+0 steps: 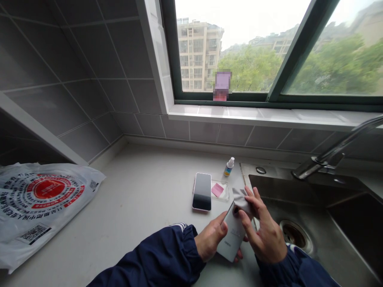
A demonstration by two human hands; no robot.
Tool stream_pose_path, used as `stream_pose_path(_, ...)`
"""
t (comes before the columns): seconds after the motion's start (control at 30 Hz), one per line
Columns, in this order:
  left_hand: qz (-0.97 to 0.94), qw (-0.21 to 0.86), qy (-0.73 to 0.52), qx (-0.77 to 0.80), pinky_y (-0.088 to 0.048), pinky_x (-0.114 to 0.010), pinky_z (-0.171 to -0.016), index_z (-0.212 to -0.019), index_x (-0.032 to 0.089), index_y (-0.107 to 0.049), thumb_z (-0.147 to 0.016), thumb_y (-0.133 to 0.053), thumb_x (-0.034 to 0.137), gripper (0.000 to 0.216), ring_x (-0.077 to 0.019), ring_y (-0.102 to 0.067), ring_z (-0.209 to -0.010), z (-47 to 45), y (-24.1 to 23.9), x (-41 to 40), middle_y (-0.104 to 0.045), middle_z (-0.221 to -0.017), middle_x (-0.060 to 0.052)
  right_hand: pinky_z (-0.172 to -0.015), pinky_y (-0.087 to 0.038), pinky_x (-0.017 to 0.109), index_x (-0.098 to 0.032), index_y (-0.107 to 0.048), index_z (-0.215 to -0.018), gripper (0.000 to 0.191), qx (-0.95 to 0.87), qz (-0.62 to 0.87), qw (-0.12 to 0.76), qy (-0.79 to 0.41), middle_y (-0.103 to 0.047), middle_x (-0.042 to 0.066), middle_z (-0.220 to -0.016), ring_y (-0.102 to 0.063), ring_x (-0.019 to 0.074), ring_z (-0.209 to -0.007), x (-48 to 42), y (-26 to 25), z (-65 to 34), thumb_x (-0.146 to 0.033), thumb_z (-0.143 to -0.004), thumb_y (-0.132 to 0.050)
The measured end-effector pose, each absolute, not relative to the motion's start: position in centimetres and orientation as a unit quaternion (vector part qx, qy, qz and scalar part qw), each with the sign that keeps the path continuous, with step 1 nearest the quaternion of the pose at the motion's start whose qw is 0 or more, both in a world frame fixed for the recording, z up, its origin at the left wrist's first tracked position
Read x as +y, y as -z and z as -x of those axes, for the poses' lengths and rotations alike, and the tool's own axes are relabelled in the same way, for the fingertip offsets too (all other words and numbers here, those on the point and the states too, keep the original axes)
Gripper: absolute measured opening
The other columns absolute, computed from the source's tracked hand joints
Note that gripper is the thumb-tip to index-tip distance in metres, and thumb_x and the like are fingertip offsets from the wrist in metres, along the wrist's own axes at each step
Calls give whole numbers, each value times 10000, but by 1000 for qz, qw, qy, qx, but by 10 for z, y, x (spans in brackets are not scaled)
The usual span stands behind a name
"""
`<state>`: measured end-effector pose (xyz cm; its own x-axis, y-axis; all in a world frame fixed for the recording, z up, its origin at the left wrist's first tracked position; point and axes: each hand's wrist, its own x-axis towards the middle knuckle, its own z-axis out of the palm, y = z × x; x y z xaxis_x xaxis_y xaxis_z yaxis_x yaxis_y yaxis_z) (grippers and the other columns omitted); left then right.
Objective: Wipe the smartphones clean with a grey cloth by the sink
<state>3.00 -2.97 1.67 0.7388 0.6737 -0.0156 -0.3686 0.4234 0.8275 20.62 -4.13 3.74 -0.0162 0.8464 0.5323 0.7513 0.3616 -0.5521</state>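
My left hand grips a white phone, back side up, above the counter's front edge near the sink. My right hand presses a small grey cloth against the phone's upper end, fingers closed on the cloth. A second phone lies screen up on the counter just beyond my hands. Beside it sits a clear packet holding a pink pad. A small spray bottle stands behind that, close to the sink's corner.
A steel sink with a drain and a faucet fills the right side. A white plastic bag with red print lies at the left on the pale counter. Grey tiled walls and a window sill stand behind.
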Motion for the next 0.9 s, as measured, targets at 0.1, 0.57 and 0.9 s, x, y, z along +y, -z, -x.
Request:
stream_pose_path(0.1,-435,827,-311,176,-527,-274,-539,-1386,218,-391,-796,-492,685,760,-187,-672,-651,-30,-17,-30,-650,-974,-154,-1088,-407,474,-201,-466,-1250,359,-701,566,428,-68,-463,100,-1445,-341,283,-1391,-41,-37,-206,-310,-913,-520)
stream_pose_path(0.57,-407,842,-313,164,-530,-297,-532,-1391,210,-376,-774,-501,707,802,-196,-671,-639,-32,-14,-30,-648,-993,-169,-1085,-414,439,-190,-483,-1249,331,-693,569,440,-48,-481,104,-1431,-372,265,-1376,-41,-39,-204,-288,-932,-472)
stream_pose_path(0.9,-390,848,-326,150,-546,-296,-521,-1394,206,-368,-780,-499,701,800,-196,-680,-630,-34,-14,-28,-650,-964,-162,-1075,-416,487,-199,-470,-1270,348,-689,568,447,-49,-410,99,-1483,-318,294,-1399,-43,-39,-199,-283,-933,-458)
